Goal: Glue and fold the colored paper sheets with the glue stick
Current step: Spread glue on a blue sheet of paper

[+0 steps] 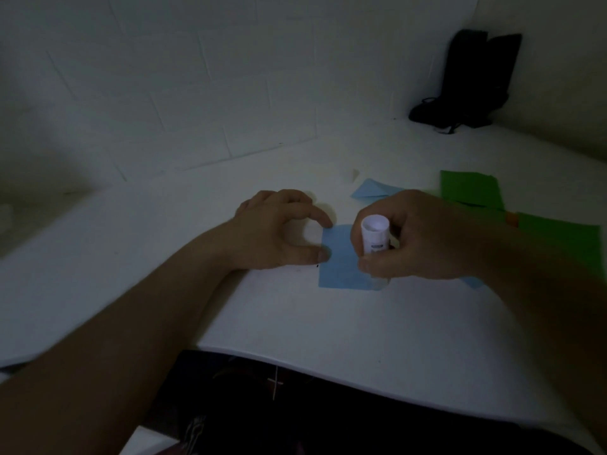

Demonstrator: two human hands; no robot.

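A light blue paper sheet (340, 261) lies flat on the white table (328, 323) in front of me. My left hand (279, 229) rests at its left edge, thumb and forefinger tips pressing down on the paper's left corners. My right hand (423, 238) grips a white glue stick (375, 236) upright over the sheet's right part, its lower end down against the paper and hidden by my fingers. A folded light blue piece (369, 189) lies just behind my right hand.
Green paper sheets (473, 190) lie at the right, one (565, 244) partly under my right forearm, with a small orange bit (511, 219) between them. A dark bag (473, 80) stands in the far right corner against the tiled wall. The table's front edge curves near my lap.
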